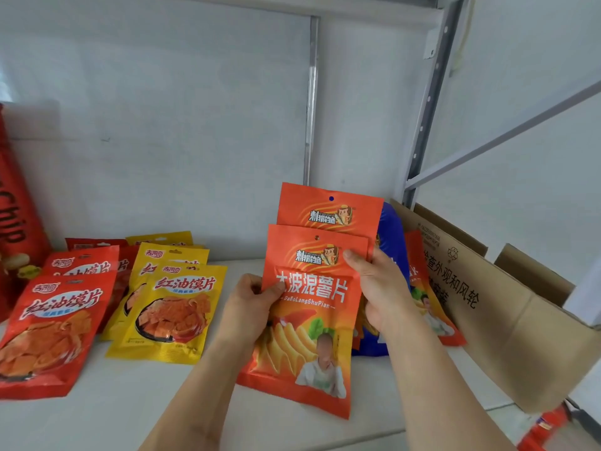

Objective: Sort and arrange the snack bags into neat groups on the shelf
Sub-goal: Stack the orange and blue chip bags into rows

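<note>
Your left hand (252, 299) pinches the left edge of the front orange foil potato-chip bag (309, 323); your right hand (379, 288) grips its upper right edge together with a second identical orange bag (328, 206) behind it. Both are held upright over the white shelf (136, 402). Left of your left hand lie yellow snack bags (172, 307) and red snack bags (55, 323). Right of your right hand: a blue bag (392, 229) and a brown cardboard box (507, 320).

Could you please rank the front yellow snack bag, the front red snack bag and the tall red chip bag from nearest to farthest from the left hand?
From the left hand:
1. Front yellow snack bag, just to its left.
2. Front red snack bag, further left.
3. Tall red chip bag, at the far left edge.
</note>
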